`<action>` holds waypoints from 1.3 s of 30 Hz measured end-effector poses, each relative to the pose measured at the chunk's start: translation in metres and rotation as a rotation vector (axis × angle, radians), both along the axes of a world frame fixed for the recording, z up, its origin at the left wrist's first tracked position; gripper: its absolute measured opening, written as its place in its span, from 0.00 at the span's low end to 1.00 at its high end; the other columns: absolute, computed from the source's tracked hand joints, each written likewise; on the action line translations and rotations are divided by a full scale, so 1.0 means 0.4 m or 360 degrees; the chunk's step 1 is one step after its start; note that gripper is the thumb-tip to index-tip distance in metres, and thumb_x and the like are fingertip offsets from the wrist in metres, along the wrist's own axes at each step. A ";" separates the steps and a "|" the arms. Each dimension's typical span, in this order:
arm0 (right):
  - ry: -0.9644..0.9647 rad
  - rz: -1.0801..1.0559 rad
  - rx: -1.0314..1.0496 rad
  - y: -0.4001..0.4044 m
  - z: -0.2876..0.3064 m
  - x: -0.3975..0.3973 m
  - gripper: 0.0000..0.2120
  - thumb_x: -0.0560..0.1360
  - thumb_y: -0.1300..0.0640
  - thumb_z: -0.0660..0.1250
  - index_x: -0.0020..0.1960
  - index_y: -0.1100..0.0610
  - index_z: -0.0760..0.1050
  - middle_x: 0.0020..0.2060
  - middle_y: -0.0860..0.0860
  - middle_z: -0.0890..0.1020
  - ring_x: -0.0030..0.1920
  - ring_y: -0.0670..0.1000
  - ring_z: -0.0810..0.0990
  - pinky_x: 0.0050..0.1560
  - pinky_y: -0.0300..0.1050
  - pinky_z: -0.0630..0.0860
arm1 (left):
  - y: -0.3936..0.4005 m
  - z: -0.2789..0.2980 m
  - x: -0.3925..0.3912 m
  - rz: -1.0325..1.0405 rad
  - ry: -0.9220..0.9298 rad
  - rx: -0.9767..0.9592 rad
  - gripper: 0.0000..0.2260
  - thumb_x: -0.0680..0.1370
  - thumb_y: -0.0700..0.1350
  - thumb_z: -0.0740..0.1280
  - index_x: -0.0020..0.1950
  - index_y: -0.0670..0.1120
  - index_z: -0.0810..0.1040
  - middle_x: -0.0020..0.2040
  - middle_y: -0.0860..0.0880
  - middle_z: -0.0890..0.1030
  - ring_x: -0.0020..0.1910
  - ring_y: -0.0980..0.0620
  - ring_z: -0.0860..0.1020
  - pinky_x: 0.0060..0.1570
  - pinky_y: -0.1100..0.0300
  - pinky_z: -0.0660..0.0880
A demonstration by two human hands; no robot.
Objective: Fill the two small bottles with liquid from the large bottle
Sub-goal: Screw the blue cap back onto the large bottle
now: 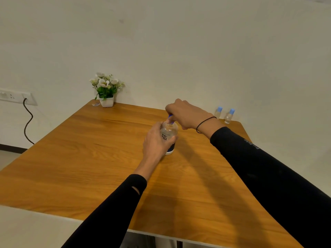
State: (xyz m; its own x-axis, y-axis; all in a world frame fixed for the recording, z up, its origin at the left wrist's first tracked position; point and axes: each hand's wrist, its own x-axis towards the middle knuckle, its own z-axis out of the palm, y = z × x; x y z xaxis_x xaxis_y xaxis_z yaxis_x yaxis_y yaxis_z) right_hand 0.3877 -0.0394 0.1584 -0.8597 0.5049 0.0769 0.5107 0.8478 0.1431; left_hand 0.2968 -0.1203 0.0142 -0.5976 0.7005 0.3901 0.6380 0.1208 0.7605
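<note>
The large clear bottle [168,135] with dark lettering stands upright on the wooden table [89,149], a little beyond its middle. My left hand [156,140] wraps around its body from the left. My right hand [186,114] is closed over the bottle's top, fingers pinching its blue cap [170,116]. Two small clear bottles with light blue caps stand upright at the table's far right corner: one [218,112] to the left, the other [229,116] to the right. Both small bottles are capped.
A small white pot of white flowers [106,90] stands at the table's far left corner, against the wall. A wall socket with a black cable [27,122] is at the left. The table's near edge [152,233] runs below my forearms.
</note>
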 end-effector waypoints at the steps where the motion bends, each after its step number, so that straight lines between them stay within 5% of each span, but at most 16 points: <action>1: 0.0009 -0.0008 0.0071 0.001 -0.004 -0.005 0.09 0.84 0.56 0.67 0.49 0.53 0.67 0.49 0.54 0.72 0.34 0.46 0.66 0.31 0.40 0.60 | 0.000 -0.001 0.000 0.0001 0.0005 -0.0005 0.27 0.71 0.63 0.77 0.66 0.58 0.75 0.55 0.57 0.80 0.52 0.54 0.80 0.44 0.54 0.82; 5: 0.0055 0.0054 -0.0122 0.009 -0.001 -0.009 0.08 0.82 0.54 0.70 0.58 0.54 0.73 0.49 0.52 0.72 0.40 0.50 0.74 0.39 0.41 0.69 | -0.002 0.000 -0.001 0.0015 -0.0004 0.0004 0.27 0.71 0.61 0.79 0.66 0.53 0.75 0.56 0.56 0.80 0.52 0.54 0.79 0.44 0.56 0.79; 8: 0.0009 0.0068 -0.0106 0.008 0.002 -0.006 0.08 0.80 0.63 0.70 0.49 0.53 0.73 0.50 0.55 0.76 0.38 0.49 0.74 0.35 0.39 0.67 | -0.001 0.000 0.000 0.0006 -0.0015 0.0017 0.28 0.71 0.61 0.79 0.66 0.52 0.75 0.55 0.56 0.80 0.51 0.54 0.79 0.43 0.59 0.76; 11: 0.0000 -0.0025 0.0104 0.006 -0.005 -0.012 0.12 0.84 0.52 0.67 0.47 0.55 0.67 0.46 0.54 0.71 0.34 0.48 0.66 0.31 0.40 0.60 | -0.005 0.001 0.000 0.0011 -0.0003 0.0001 0.28 0.71 0.63 0.78 0.66 0.56 0.74 0.55 0.57 0.80 0.52 0.54 0.79 0.43 0.55 0.81; 13: 0.0044 -0.0017 0.0033 0.015 -0.007 -0.014 0.14 0.83 0.46 0.68 0.51 0.56 0.70 0.48 0.54 0.73 0.38 0.50 0.71 0.35 0.42 0.65 | -0.005 0.000 -0.002 0.0010 -0.0003 0.0003 0.27 0.70 0.63 0.78 0.65 0.57 0.74 0.54 0.57 0.80 0.51 0.54 0.79 0.43 0.54 0.81; 15: 0.0066 0.0041 -0.0176 0.018 0.002 -0.008 0.14 0.81 0.50 0.72 0.60 0.55 0.74 0.52 0.53 0.76 0.43 0.52 0.77 0.42 0.45 0.74 | -0.006 0.001 -0.001 0.0002 0.0002 0.0007 0.26 0.71 0.62 0.78 0.64 0.55 0.75 0.53 0.57 0.79 0.50 0.54 0.79 0.42 0.56 0.79; 18: 0.0011 0.0014 -0.0172 0.012 0.003 0.005 0.06 0.81 0.60 0.70 0.55 0.56 0.74 0.50 0.54 0.75 0.37 0.47 0.72 0.35 0.41 0.70 | -0.003 0.002 -0.002 -0.0006 -0.0014 0.0007 0.28 0.70 0.62 0.78 0.65 0.54 0.75 0.54 0.57 0.79 0.50 0.55 0.79 0.44 0.55 0.80; 20: -0.0002 -0.0064 0.0029 0.005 -0.001 0.004 0.12 0.84 0.48 0.66 0.49 0.55 0.69 0.44 0.52 0.70 0.35 0.47 0.66 0.33 0.41 0.61 | -0.004 0.002 -0.002 0.0001 -0.0012 0.0000 0.29 0.70 0.62 0.78 0.67 0.54 0.75 0.56 0.57 0.80 0.52 0.54 0.79 0.45 0.53 0.82; 23: 0.0075 -0.0023 0.0025 0.012 -0.002 -0.001 0.18 0.81 0.39 0.67 0.53 0.54 0.69 0.44 0.52 0.72 0.38 0.51 0.71 0.34 0.42 0.62 | -0.004 0.001 -0.003 -0.0011 -0.0011 0.0013 0.28 0.70 0.63 0.78 0.67 0.56 0.75 0.56 0.57 0.80 0.52 0.54 0.79 0.44 0.55 0.80; 27: 0.0036 0.0045 -0.0125 0.004 0.002 -0.001 0.06 0.83 0.56 0.68 0.53 0.53 0.71 0.51 0.56 0.76 0.38 0.50 0.72 0.34 0.40 0.63 | 0.000 0.001 -0.003 0.0002 -0.0015 -0.0013 0.29 0.71 0.62 0.78 0.67 0.53 0.75 0.55 0.57 0.79 0.52 0.54 0.79 0.45 0.56 0.79; 31: -0.0066 -0.0113 0.0214 -0.009 -0.006 -0.010 0.20 0.84 0.39 0.61 0.50 0.56 0.71 0.47 0.54 0.74 0.41 0.53 0.71 0.39 0.46 0.67 | -0.002 0.003 -0.003 -0.0009 -0.0024 -0.0005 0.31 0.69 0.64 0.77 0.69 0.57 0.73 0.58 0.57 0.81 0.54 0.54 0.80 0.48 0.52 0.83; 33: 0.0017 -0.0198 0.0107 -0.012 -0.003 -0.004 0.29 0.80 0.29 0.56 0.45 0.56 0.70 0.40 0.52 0.71 0.38 0.53 0.73 0.39 0.48 0.69 | -0.002 0.007 -0.003 0.0017 -0.0019 -0.0034 0.31 0.70 0.63 0.79 0.68 0.55 0.74 0.58 0.55 0.81 0.54 0.53 0.80 0.49 0.51 0.83; 35: 0.0260 -0.0262 -0.0155 -0.004 -0.004 0.013 0.31 0.79 0.28 0.55 0.54 0.56 0.74 0.40 0.51 0.73 0.39 0.55 0.78 0.39 0.48 0.73 | -0.003 0.008 -0.003 0.0006 -0.0040 -0.0046 0.31 0.70 0.62 0.79 0.68 0.53 0.74 0.58 0.55 0.81 0.54 0.53 0.80 0.47 0.54 0.81; 39: 0.0585 -0.0261 -0.0744 0.007 -0.064 0.070 0.19 0.85 0.46 0.64 0.72 0.54 0.69 0.45 0.52 0.82 0.36 0.54 0.86 0.38 0.44 0.83 | -0.012 0.012 -0.005 -0.0030 -0.0051 -0.0036 0.28 0.71 0.60 0.79 0.66 0.53 0.75 0.55 0.57 0.80 0.52 0.54 0.80 0.42 0.60 0.76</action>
State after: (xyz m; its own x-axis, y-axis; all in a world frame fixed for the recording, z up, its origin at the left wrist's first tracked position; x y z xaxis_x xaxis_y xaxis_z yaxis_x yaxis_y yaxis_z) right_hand 0.4158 -0.0368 0.1329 -0.7273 0.6800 0.0923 0.5850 0.6847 -0.4348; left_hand 0.2946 -0.1251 0.0190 -0.5960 0.7203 0.3548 0.6159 0.1265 0.7776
